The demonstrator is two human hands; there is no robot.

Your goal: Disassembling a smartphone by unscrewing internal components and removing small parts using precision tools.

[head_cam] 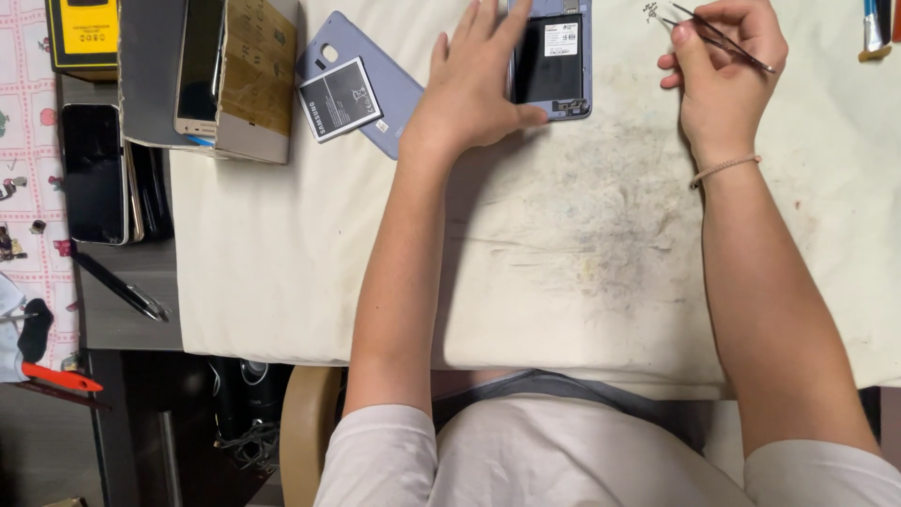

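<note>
Table [127, 319]: grey, mostly hidden under a cloth, bare only along its left strip.

Cloth [282, 263]: off-white, spread flat over the table, with a dark smudged patch between the two forearms.

Cardboard box [253, 75]: brown, lying at the cloth's upper left corner, with a pale gold phone [199, 66] leaning against its left side.

Black phone [92, 174]: face up on the table's left strip, on top of a small stack of other phones.

Opened phone [554, 61]: blue-grey, back side up with the cover off and its dark inside showing, at the top middle of the cloth.

Back cover [394, 94]: blue-grey, lying loose on the cloth just left of the opened phone, partly under the left wrist.

Battery [340, 99]: flat, dark, with a white label, resting tilted on the back cover.

Left hand [474, 89]: palm down, fingers spread wide and flat; thumb and forefinger press on the opened phone's left edge and lower corner, holding nothing.

Right hand [723, 80]: raised near the cloth's top right, well apart from the opened phone, fingers pinched on tweezers [727, 42].

Tweezers: thin, dark metal, running slantwise across the right hand, tips pointing up-left.

Pen [122, 289]: black, lying slantwise on the table's left strip below the black phone.

Bracelet [725, 169]: thin, pink, on the right wrist.
</note>
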